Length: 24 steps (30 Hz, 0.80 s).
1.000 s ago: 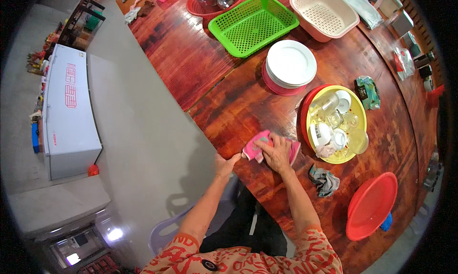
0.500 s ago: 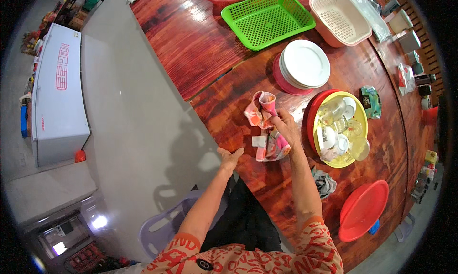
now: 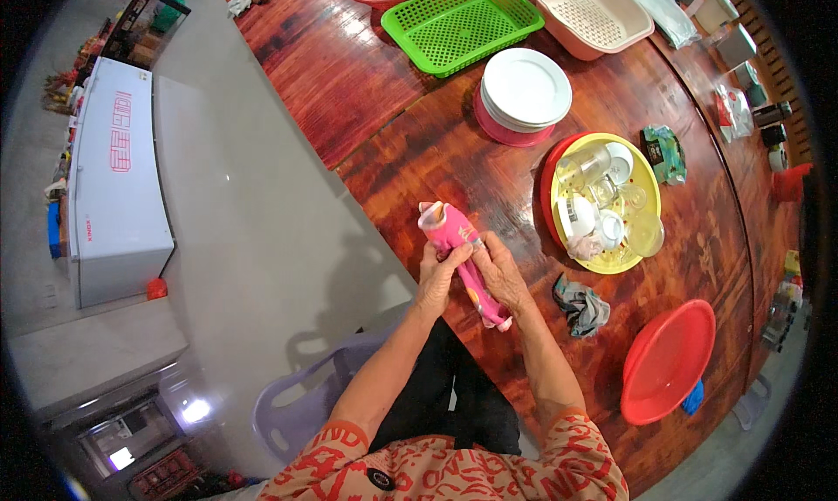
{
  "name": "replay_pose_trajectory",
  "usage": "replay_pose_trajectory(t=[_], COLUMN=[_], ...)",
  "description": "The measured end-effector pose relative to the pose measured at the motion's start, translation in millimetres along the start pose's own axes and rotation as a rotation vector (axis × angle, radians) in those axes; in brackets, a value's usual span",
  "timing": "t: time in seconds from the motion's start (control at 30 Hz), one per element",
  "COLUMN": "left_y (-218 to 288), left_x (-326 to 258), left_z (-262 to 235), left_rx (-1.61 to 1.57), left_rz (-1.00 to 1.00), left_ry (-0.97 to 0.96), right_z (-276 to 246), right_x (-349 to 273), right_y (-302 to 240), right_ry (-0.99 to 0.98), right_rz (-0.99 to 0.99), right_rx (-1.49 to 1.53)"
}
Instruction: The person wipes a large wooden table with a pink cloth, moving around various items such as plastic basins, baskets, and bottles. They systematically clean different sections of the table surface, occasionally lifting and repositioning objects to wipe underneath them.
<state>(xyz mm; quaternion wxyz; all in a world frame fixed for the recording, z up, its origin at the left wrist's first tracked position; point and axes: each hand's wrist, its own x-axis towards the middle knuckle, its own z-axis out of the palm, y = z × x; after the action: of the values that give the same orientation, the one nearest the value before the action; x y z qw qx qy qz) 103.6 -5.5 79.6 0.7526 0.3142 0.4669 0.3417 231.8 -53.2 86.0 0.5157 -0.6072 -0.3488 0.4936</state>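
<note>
A pink patterned cloth (image 3: pixel 453 228) is bunched into a long narrow fold above the near left edge of the wooden table. My left hand (image 3: pixel 436 279) grips it from the left, fingers wrapped round it. From the other side my right hand (image 3: pixel 501 276) closes on the middle of the fold, the thumbs close together. The cloth's lower end pokes out below my right hand; whether anything is inside the fold is hidden. A crumpled grey rag (image 3: pixel 582 306) lies to the right of my right hand.
Right of my hands stands a yellow basin (image 3: pixel 653 165) holding glasses and white cups. Beyond are stacked white plates (image 3: pixel 526 86), a green basket (image 3: pixel 463 25) and a cream basket (image 3: pixel 594 12). A red basin (image 3: pixel 668 361) leans at near right. A chair (image 3: pixel 301 405) stands left of me.
My left hand has come off the table edge and taken hold of the cloth. The loosely hanging cloth is now gathered into a narrow fold between both hands.
</note>
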Motion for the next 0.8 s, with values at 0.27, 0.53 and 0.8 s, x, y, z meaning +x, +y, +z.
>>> replay_pose_trajectory(t=[0.27, 0.53, 0.8], left_y=[15.4, 7.6, -3.8], left_x=[-1.5, 0.2, 0.4], left_z=[5.1, 1.0, -11.4], left_rx=[-0.214, -0.363, -0.224], left_rz=[-0.186, -0.164, 0.11], left_ry=[0.029, 0.198, 0.138], right_z=[-25.7, -39.7, -39.1], right_x=[-5.7, -3.5, -16.9], right_y=[-16.0, -22.3, 10.0], right_ry=[-0.008, -0.283, -0.223], right_rz=[0.255, -0.105, 0.206], right_rx=[0.591, -0.149, -0.001])
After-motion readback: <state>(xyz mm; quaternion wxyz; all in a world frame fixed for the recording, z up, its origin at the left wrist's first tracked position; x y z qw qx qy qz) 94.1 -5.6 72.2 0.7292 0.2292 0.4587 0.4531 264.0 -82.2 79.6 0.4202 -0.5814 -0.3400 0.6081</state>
